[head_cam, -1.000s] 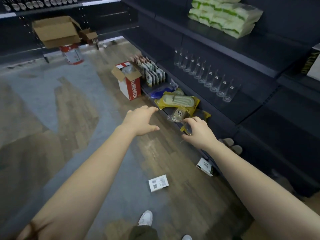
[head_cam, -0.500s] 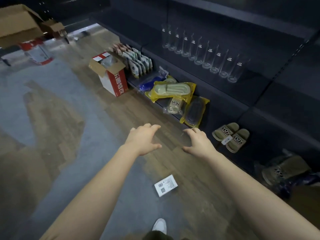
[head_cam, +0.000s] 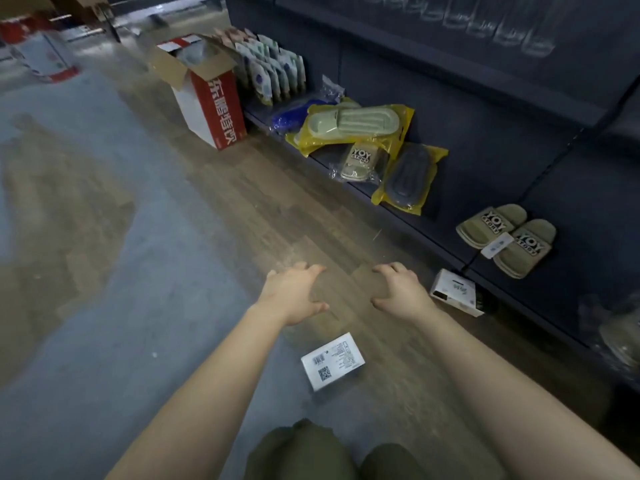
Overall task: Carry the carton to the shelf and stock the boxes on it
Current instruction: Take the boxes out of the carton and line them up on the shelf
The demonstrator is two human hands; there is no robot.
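Left hand (head_cam: 294, 294) and right hand (head_cam: 401, 292), head view: both are extended side by side above the floor, fingers spread and slightly curled, gripping nothing. The red-and-white carton (head_cam: 207, 98) stands on the floor with its flaps open, just beside the bottom shelf (head_cam: 485, 161). One white box (head_cam: 332, 362) lies on the floor between the forearms. A second box (head_cam: 455, 296) lies at the shelf base, near the right hand. Packaged slippers (head_cam: 353, 123) rest on the shelf.

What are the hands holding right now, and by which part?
Nothing. The left hand and right hand hover empty with fingers spread; the white box lies untouched on the floor.
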